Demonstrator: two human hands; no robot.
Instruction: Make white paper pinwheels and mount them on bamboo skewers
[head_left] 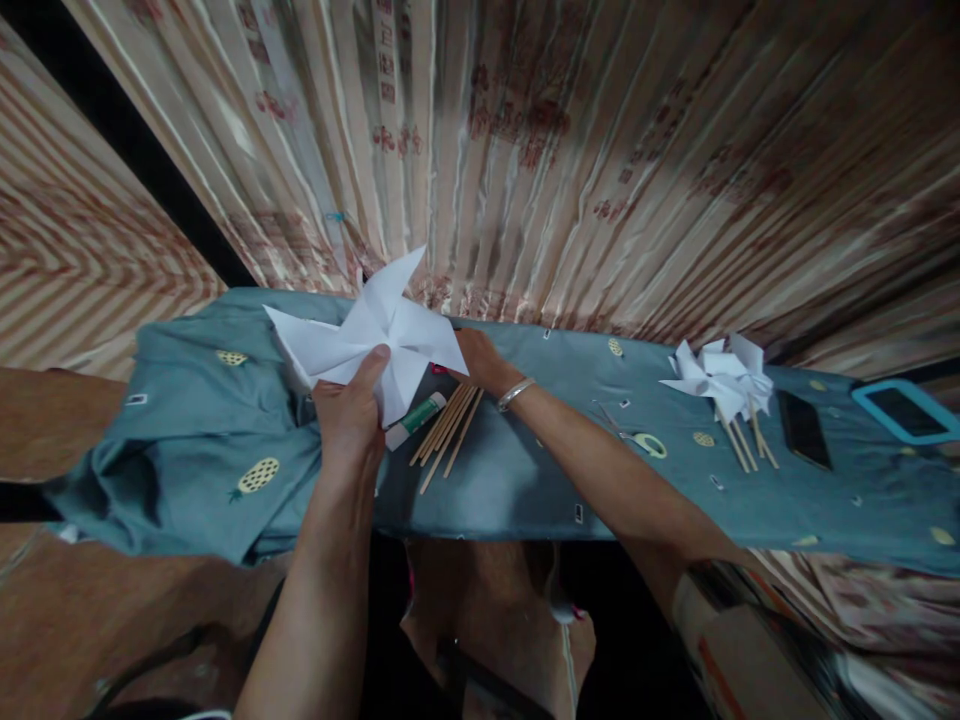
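A white folded-paper pinwheel [397,335] is held over the table by my left hand [349,405], its thumb pressed on the centre and the other fingers behind the paper. My right hand [484,362], with a silver bangle at the wrist, is at the pinwheel's right blade. Its fingers are hidden behind the paper, so what they grip does not show. Just below lie a green-and-white glue stick [415,420] and several thin wooden sticks [450,435]. A small red thing [439,369] peeks out between the pinwheel and the sticks.
A teal cloth [517,500] with pineapple prints covers the narrow table. To the right lie scissors [646,445] with pale green handles, white pinwheels [724,375] on sticks, a black phone [805,430] and a blue-framed tablet [906,411]. A patterned curtain [525,180] hangs behind.
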